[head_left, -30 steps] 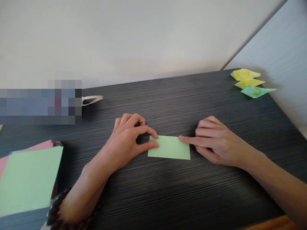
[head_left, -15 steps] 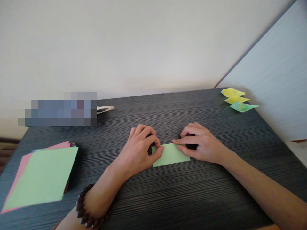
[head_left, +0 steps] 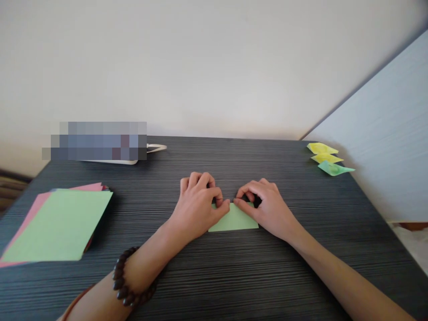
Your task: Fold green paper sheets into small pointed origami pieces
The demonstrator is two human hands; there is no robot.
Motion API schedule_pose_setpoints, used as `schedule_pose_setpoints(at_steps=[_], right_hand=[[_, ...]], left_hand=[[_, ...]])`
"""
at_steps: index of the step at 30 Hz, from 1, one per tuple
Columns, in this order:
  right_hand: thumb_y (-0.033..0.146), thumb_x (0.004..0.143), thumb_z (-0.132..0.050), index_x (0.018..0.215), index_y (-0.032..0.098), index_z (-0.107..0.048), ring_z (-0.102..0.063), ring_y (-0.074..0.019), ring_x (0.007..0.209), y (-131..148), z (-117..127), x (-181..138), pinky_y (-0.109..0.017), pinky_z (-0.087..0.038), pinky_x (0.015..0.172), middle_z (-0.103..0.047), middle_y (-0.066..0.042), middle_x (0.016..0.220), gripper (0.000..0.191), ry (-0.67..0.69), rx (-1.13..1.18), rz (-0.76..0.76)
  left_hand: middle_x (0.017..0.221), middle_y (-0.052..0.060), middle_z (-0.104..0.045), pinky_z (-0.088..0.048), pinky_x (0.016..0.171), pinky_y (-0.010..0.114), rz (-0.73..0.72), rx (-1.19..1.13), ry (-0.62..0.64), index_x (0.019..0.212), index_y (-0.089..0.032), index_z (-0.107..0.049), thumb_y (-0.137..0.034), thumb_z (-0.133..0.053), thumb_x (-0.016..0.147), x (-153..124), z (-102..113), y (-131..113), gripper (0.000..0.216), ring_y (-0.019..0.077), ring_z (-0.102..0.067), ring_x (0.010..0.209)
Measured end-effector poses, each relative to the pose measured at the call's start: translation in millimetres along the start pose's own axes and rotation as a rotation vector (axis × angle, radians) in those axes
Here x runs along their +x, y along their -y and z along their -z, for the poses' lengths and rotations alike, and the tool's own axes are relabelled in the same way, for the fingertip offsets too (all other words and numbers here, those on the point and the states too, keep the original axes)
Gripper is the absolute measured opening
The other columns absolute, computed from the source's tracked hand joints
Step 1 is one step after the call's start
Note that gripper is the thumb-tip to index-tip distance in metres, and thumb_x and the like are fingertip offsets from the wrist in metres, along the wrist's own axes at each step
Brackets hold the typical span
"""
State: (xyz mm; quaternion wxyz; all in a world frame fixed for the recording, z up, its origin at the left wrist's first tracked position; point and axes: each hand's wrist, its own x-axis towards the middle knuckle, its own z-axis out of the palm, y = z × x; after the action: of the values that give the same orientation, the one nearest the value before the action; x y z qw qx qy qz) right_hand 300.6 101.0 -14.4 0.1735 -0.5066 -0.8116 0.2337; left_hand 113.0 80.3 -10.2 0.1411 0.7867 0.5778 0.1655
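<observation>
A light green sheet of paper [head_left: 236, 219], folded into a narrow rectangle, lies on the dark table in front of me. My left hand [head_left: 199, 200] pinches its far edge near the left end, thumb and index finger close together. From the other side, my right hand [head_left: 264, 203] also pinches the far edge, with its thumb on top near the middle. A small gap separates the two thumbs. The other fingers of both hands are curled, and they hide the paper's upper corners.
At the left lies a stack of green and pink paper sheets [head_left: 63, 227]. Behind it is a blurred-out object [head_left: 107, 161] with a white loop [head_left: 157, 147]. Two yellow folded paper pieces [head_left: 323, 148] and a green one [head_left: 334, 168] sit far right. A wall closes the back.
My right hand has moved left along the far edge toward my left hand, and its thumb and index finger have closed together. The camera view has shifted slightly.
</observation>
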Motion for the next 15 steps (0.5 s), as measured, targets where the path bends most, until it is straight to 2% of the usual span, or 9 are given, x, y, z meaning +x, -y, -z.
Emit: schedule_pose_setpoints(at_steps=[8, 15], right_hand=[[0.025, 0.083, -0.06, 0.088, 0.024, -0.063, -0.05, -0.0151, 0.074, -9, 10, -2, -0.033, -0.034, 0.074, -0.057, 0.002, 0.071, 0.006, 0.068, 0.125, 0.019], [0.022, 0.085, -0.058, 0.085, 0.023, -0.063, -0.049, -0.0149, 0.073, -13, 16, -2, -0.031, -0.036, 0.071, -0.054, 0.002, 0.07, 0.006, 0.094, 0.173, 0.025]], left_hand=[[0.096, 0.004, -0.053, -0.033, 0.084, 0.045, -0.06, -0.018, 0.078, 0.067, -0.02, -0.061, -0.03, -0.054, 0.083, -1, 6, 8, 0.02, 0.0244, -0.042, 0.099], [0.094, 0.005, -0.052, -0.035, 0.08, 0.044, -0.059, 0.007, 0.1, 0.067, -0.019, -0.06, -0.028, -0.053, 0.083, -2, 10, 10, 0.019, 0.024, -0.042, 0.095]])
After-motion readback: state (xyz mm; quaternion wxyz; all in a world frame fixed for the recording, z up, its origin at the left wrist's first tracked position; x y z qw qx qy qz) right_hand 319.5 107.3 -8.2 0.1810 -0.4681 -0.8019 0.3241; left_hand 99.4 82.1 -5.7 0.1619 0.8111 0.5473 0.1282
